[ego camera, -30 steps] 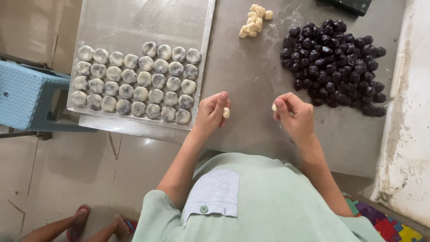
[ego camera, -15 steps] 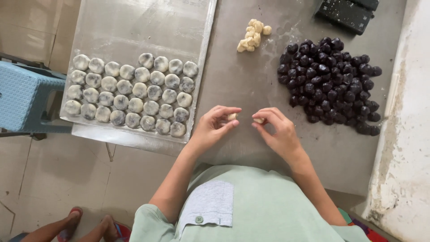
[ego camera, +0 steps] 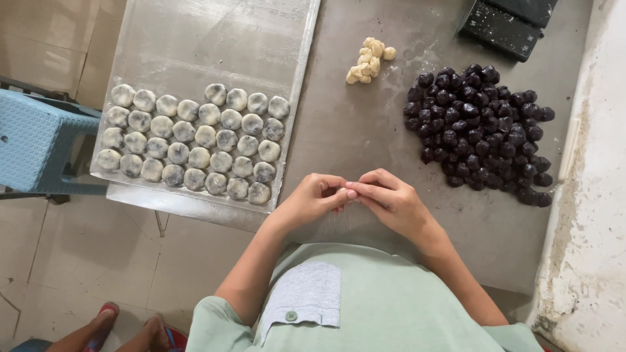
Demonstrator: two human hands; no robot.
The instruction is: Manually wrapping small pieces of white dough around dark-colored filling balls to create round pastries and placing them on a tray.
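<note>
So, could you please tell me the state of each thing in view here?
Left hand: fingers curled, tips meeting the right hand; contents hidden.
Right hand: fingers curled, tips meeting the left hand.
Tray: near part filled with rows, far part bare.
Wrapped balls: pale, set in rows.
Dark balls: heaped loose on the table.
Dough bits: small clump.
Stool: upright beside the tray.

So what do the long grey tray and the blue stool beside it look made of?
The long grey tray looks like bare sheet metal: dull silver, faint sheen, thin raised edges. The blue stool looks like moulded plastic: even matte colour, fine grid texture on top.
</note>
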